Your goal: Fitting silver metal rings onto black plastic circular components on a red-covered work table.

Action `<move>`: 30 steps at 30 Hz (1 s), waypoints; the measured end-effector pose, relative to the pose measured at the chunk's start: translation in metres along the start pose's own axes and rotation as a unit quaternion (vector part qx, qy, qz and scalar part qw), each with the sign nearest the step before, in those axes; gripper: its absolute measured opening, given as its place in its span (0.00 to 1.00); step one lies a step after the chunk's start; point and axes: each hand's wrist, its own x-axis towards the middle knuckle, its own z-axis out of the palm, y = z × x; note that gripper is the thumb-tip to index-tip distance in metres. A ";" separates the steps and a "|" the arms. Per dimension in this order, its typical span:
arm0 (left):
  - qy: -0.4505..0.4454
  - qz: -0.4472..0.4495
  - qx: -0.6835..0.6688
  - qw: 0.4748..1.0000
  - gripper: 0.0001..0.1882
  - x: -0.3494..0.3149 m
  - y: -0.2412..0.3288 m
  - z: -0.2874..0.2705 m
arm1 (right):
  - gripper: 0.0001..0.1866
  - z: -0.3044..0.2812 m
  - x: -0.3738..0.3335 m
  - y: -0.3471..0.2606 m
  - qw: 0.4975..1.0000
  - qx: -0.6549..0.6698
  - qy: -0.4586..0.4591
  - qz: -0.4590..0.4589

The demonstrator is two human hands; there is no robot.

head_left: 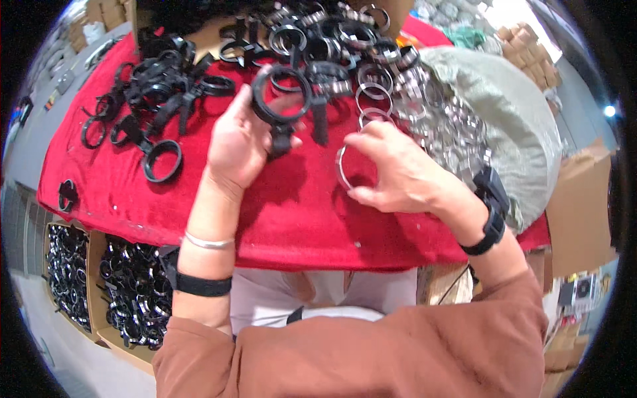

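My left hand is closed on a black ring with a short black stem, held up above the red cloth. A thin silver metal hoop, like a hose clamp, is pinched between the thumb and fingers of my right hand. Just beyond that hand, more silver hoops lie on the cloth. Another black ring with a strap-like stem lies past my left hand. Black rings with stems are heaped on the left, and a single one rests nearer to me.
A red cloth covers the table. On the right, a pale sack stands beside a pile of silver clamps. An open cardboard box sits at the back. Boxes of black rings stand below at left; a cardboard flap is at right.
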 end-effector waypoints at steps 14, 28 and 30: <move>0.092 0.001 0.104 0.990 0.26 0.002 0.000 0.020 | 0.38 0.002 0.085 -0.011 0.977 0.088 0.189 -0.040; 0.107 -0.037 0.248 0.962 0.27 -0.007 -0.010 0.022 | 0.37 0.019 0.076 -0.014 0.973 0.083 0.207 -0.060; 0.127 -0.017 0.264 0.956 0.26 -0.002 -0.012 0.018 | 0.37 0.021 0.079 -0.007 0.970 0.095 0.216 -0.066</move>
